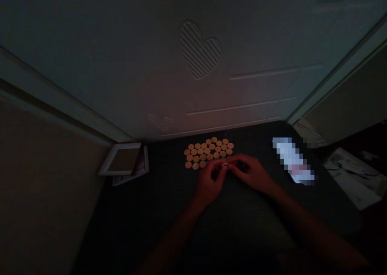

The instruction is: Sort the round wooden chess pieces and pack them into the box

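My left hand [211, 179] and my right hand [248, 171] meet fingertip to fingertip over the dark table. Between them they pinch a small pale piece [224, 165] with dark marks; it is too small and dim to name. Just beyond my fingers lie several round, flat, light-brown discs [200, 151], close together in rows and looking like wood. My hands cover the near right part of this group. Fingers of both hands are bent and closed at the tips.
The dark table [169, 210] stands against a pale panel [121, 85] with carved hearts. Frames [105, 172] lie stacked at the left edge. At the right is a bright, blurred-out phone-like object [292, 160]. Papers [353, 178] lie beyond the table's right edge. The light is dim.
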The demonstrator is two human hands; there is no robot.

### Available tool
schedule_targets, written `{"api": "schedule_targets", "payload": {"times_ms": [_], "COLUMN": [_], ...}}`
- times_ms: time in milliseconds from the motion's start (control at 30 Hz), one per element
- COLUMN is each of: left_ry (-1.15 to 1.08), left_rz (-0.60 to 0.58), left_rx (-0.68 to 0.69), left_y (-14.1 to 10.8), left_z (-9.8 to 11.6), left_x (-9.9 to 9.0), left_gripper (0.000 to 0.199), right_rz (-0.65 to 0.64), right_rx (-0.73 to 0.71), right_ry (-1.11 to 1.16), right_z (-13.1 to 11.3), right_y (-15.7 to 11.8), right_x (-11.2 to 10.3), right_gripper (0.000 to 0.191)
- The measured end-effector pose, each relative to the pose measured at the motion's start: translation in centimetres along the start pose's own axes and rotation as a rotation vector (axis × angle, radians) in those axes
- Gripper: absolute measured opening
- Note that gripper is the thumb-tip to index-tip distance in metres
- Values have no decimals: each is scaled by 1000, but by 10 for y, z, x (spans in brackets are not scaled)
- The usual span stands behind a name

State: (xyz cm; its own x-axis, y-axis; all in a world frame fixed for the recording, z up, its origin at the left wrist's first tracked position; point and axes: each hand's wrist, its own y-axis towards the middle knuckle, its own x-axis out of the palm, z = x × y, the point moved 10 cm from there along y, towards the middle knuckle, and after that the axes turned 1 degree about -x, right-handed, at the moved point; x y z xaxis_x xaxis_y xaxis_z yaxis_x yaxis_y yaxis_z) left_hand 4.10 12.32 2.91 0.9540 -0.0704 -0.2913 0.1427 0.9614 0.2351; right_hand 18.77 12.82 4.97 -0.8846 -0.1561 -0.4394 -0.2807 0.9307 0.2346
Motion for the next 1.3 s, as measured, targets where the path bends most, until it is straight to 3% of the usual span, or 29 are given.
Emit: {"api": "schedule_targets", "payload": {"times_ms": [233,767,1300], "left_ry": [-65,-166,-124], "left_rz": [15,18,21], "left_rx": [-18,-103,-40], "left_y": [1,1,2], "left_z": [-3,-14,-7], "left_x": [-2,-1,-3], "left_gripper": [16,15,18], "right_rz": [-19,-56,-33], "right_rx": [-106,-192,-198], "right_ry": [-39,-95,-151], "right_z": [-9,-15,-10], "right_y": [0,-2,-1], "right_x": [2,6,-1], "right_gripper": [23,41,40]}}
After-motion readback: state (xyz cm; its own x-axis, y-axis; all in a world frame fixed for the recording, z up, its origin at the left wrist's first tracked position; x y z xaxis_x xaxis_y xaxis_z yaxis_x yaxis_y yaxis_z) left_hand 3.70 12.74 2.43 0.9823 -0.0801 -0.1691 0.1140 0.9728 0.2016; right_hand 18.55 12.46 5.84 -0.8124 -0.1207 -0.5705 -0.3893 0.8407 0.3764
